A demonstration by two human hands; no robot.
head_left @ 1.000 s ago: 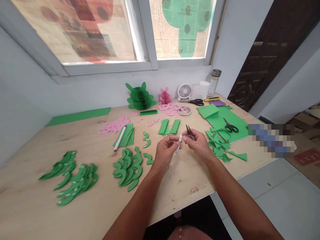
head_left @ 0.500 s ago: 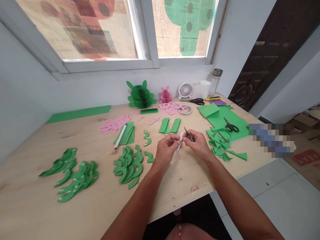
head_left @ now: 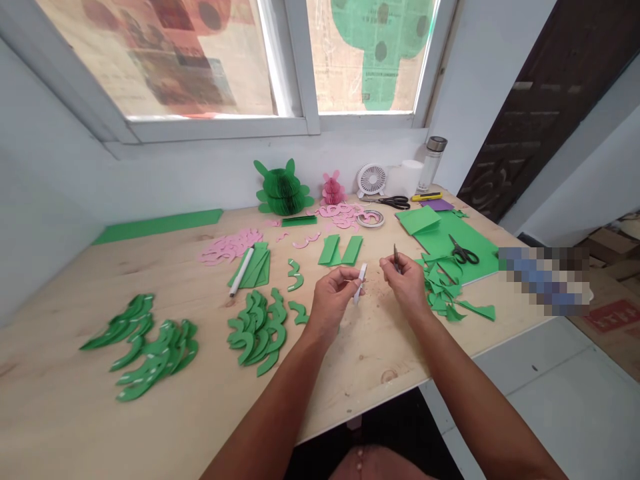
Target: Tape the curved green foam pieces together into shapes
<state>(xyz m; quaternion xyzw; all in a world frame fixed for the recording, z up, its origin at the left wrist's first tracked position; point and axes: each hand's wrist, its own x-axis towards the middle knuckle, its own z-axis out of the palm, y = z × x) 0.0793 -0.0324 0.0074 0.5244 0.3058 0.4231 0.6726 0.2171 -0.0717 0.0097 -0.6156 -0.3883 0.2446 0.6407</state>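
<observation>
Between the thumb and fingers of my left hand (head_left: 334,293) is a narrow white strip (head_left: 360,283), held upright above the table. My right hand (head_left: 406,280) is apart from it, to the right. A slim dark pointed tool (head_left: 396,257) sticks up from its curled fingers; its exact kind is too small to tell. Whether the right thumb and forefinger also pinch a small bit is unclear. Beyond the hands lie folded green paper pieces (head_left: 340,251). Wavy green cutouts (head_left: 256,330), some with white strips on them, lie in piles to the left.
Green paper scraps (head_left: 443,287) and black scissors (head_left: 464,250) lie right, by a green sheet (head_left: 477,240). Behind are pink cutouts (head_left: 233,247), a tape roll (head_left: 371,218), a green paper honeycomb figure (head_left: 284,192), a small fan (head_left: 372,179) and a glass bottle (head_left: 432,165).
My right hand has moved away to the right from the white strip, taking the dark tool with it. The left hand still holds the strip in nearly the same place.
</observation>
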